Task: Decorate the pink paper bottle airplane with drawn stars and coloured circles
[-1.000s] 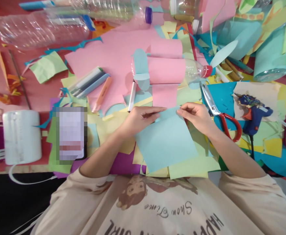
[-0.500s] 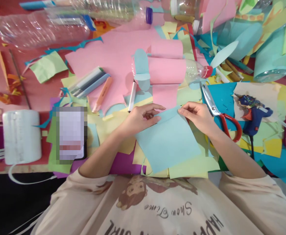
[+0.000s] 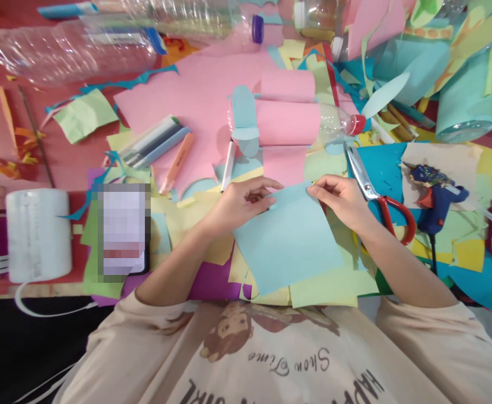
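A light blue sheet of paper slants across the table in front of me, held at its far edge by both hands. My left hand has its thumb and fingers closed on the upper left part of the sheet. At the upper right corner, my right hand pinches the paper between thumb and fingers. Beyond the sheet lies a plastic bottle wrapped in pink paper, with a red cap and light blue strips at its base. Scissors with red handles lie just right of my right hand.
A blue glue gun rests at the right on papers. At the left are a phone with a blurred screen and a white box with a cable. Several markers and clear bottles lie farther off among paper scraps.
The far edge of the light blue sheet, creased or folded over before, now looks flatter. Both hands have stayed almost in place.
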### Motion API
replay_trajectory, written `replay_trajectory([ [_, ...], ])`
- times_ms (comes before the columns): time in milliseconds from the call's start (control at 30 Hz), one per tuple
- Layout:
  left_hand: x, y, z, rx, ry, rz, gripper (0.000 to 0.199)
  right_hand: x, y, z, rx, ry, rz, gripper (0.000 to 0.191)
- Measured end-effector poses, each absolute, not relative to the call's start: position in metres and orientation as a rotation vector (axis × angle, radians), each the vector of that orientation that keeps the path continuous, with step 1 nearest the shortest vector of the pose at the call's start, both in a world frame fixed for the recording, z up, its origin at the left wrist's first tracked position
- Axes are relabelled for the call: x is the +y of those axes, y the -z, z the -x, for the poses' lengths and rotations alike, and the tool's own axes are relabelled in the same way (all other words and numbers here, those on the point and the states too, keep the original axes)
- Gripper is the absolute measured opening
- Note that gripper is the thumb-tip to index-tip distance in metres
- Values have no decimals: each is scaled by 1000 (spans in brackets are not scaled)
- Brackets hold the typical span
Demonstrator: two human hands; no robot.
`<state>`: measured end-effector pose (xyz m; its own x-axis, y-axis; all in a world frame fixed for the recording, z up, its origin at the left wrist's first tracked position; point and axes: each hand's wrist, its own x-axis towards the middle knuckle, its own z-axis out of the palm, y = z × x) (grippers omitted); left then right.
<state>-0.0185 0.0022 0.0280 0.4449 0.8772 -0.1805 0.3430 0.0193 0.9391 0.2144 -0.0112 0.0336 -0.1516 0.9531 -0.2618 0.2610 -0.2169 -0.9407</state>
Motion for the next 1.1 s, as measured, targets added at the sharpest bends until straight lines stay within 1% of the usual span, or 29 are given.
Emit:
replay_trajectory([
  [267, 1, -29, 17, 1087, -610, -1555, 26, -12, -34, -215, -1445, -1381, 1486, 28],
  [833, 0, -30, 17, 1088, -720, -1525, 22, -13, -36, -214, -1464, -1288, 1475, 37],
  [933, 1, -31, 17, 1092, -698, -1512, 27, -13, -37, -214, -1479, -1289, 1462, 39],
  [1100, 1, -35, 18, 1048, -578, -1552, 41, -13, -38, -216, -1500, -1261, 1455, 39],
])
